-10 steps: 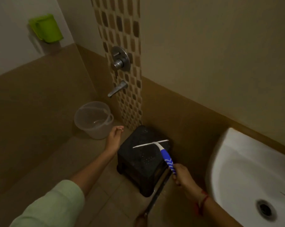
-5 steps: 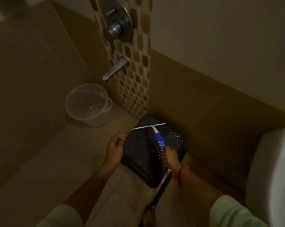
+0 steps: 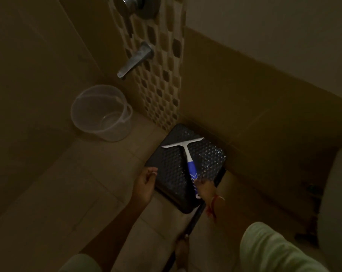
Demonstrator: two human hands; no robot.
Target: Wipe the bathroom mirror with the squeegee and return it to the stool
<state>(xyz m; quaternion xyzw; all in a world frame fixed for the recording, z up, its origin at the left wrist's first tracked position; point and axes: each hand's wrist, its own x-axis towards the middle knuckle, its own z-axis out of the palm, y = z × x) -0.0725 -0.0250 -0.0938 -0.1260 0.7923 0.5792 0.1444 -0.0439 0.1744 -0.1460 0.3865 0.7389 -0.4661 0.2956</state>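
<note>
Crouching view down into a dim bathroom corner, from a camera worn on the person's head. A black stool [image 3: 172, 173] with a dimpled top stands on the tiled floor against the wall. The squeegee [image 3: 187, 155] lies flat on it, white blade toward 12 o'clock and blue handle running toward 5 o'clock, its end close to the stool's near edge.

The right hand [image 3: 205, 189] is against the handle's end. The fingers blur into the dark, so I cannot tell whether its grip is closed round the handle or letting go. The left hand [image 3: 145, 183] hovers at the stool's 9 o'clock edge, its grip loosely curled and empty.

A clear plastic bucket [image 3: 107, 132] sits at 10 o'clock from the stool, under a metal tap [image 3: 134, 61]. A pale basin [image 3: 335, 193] shows at 3 o'clock.

The return looks almost complete. The likely risk is the handle: it lies near the edge, and the stool top glints as if wet. A careless withdrawal could drag or nudge it, sliding the squeegee onto the floor.
</note>
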